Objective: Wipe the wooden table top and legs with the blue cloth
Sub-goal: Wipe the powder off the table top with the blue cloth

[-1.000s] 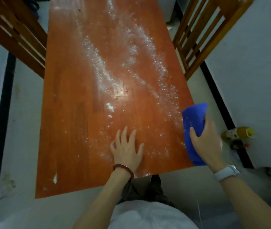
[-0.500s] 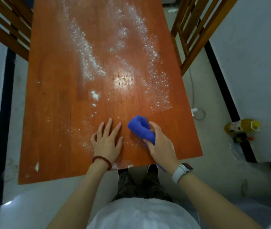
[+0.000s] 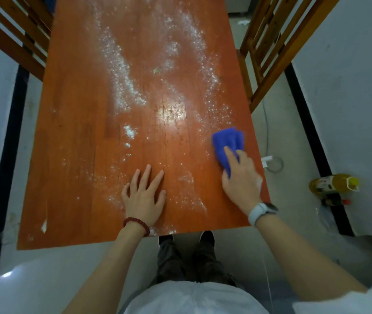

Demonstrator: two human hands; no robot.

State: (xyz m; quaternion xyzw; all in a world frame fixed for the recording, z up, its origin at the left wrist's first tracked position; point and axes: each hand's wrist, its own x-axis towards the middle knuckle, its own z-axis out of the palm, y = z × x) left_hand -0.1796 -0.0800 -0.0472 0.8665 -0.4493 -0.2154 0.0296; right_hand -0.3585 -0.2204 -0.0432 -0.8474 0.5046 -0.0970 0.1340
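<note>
Two hands are working on the orange-brown wooden desk point(image 3: 71, 155): the left hand point(image 3: 144, 198) is lying flat with fingers spread, while the right hand point(image 3: 241, 177) is pressing the bunched blue cloth point(image 3: 227, 141) at 4 o'clock. Top-wiping is only beginning, I think; next sweep should be going toward the white powder point(image 3: 123, 87) at 12 o'clock.

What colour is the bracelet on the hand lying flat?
Dark red beads, on the left hand's bracelet; head view.

Orange-brown table top point(image 3: 74, 155) speckled white, blue cloth point(image 3: 227, 141), yellow bottle point(image 3: 334, 183)

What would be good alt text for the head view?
A right hand wipes a powder-strewn wooden table with a blue cloth near its right edge. The left hand rests flat beside it.
</note>
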